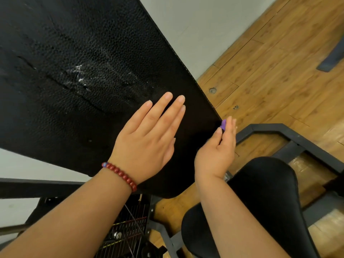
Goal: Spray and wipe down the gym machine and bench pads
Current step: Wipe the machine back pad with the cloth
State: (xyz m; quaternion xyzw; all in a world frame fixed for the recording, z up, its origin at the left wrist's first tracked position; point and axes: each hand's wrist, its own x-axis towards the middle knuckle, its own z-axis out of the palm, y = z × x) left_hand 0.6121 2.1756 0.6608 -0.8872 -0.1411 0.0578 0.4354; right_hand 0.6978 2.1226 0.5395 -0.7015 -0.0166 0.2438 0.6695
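A large black textured back pad fills the upper left, with a wet, shiny patch of spray near its middle. My left hand lies flat on the pad's lower right part, fingers straight and together. My right hand is at the pad's right edge and pinches a small purple thing, most of it hidden behind the fingers. A black seat pad sits below my right forearm.
The dark metal frame of the machine runs across the wooden floor at the right. A grey wall stands behind the pad. Cables and a weight stack show at the bottom, below the pad.
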